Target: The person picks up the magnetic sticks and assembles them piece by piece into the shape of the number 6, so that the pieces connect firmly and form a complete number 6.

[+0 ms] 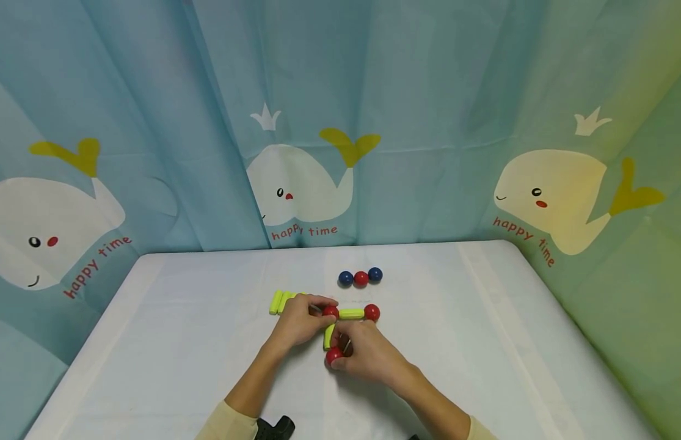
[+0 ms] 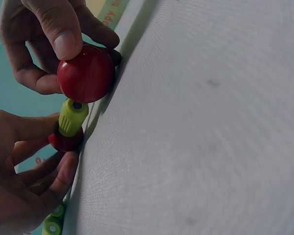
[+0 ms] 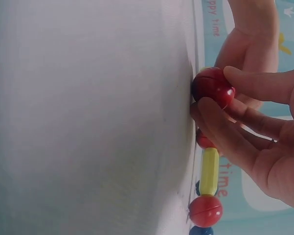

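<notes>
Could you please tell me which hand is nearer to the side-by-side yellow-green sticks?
Left: the left hand is beside these sticks, partly hiding them; the right hand is farther right, pinching a red ball.

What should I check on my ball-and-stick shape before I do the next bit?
1. Left grip holding the corner red ball: ok.
2. Right grip pinching the near red ball: ok.
3. Sideways stick reaching the right-end red ball: ok.
4. Near red ball fixed to the near stick: cannot tell; they're close.
5. Spare balls in view: ok, two blue, one red.
6. Spare stick count: cannot tell; partly hidden.
</notes>
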`<state>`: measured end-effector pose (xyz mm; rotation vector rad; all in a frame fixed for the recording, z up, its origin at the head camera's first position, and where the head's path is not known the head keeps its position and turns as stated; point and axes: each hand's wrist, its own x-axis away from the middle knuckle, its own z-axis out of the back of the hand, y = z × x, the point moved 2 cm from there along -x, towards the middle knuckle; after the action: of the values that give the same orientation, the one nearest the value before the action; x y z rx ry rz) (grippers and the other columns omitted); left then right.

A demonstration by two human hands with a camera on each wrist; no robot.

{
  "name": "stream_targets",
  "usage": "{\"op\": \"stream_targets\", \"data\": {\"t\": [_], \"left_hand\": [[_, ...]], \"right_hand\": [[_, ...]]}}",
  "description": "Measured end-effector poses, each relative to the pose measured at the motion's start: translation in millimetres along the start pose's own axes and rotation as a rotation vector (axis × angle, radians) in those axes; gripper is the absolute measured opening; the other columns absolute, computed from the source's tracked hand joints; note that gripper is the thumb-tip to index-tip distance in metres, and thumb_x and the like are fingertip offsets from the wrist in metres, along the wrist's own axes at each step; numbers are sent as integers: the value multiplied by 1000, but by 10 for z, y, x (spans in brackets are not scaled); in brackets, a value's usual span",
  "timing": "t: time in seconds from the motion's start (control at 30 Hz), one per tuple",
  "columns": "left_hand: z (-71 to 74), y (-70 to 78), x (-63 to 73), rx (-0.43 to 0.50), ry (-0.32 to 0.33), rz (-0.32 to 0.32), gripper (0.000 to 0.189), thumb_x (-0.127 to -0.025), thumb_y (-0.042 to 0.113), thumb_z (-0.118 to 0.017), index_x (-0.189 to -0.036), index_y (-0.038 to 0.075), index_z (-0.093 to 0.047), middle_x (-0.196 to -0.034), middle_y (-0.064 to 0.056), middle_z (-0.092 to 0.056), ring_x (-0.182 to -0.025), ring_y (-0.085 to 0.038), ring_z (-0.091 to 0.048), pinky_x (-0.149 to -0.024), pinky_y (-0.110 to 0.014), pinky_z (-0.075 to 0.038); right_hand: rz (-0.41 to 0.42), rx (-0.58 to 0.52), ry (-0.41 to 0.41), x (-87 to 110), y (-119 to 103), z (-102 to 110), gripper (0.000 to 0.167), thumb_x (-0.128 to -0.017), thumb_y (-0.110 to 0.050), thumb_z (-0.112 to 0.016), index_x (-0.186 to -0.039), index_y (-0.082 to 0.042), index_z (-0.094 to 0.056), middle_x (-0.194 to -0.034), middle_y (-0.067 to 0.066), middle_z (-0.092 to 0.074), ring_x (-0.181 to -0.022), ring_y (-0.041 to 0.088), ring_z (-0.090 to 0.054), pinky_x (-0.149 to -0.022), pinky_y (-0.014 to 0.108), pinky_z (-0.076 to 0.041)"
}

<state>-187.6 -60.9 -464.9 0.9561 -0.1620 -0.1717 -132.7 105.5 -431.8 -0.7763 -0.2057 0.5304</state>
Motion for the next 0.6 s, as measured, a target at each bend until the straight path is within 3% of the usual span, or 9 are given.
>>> {"op": "stream_targets", "data": {"t": [0.6], "left_hand": [[1, 1, 7, 0, 5, -35, 25, -91, 16, -79, -116, 17, -81, -105, 0, -78, -84, -14, -62, -79, -31, -52]], "right_hand": [[-102, -19, -54, -16, 27, -38, 23, -82, -11, -87, -93, -12, -66, -76, -7, -66, -70, 7, -59, -65, 21, -52]]}}
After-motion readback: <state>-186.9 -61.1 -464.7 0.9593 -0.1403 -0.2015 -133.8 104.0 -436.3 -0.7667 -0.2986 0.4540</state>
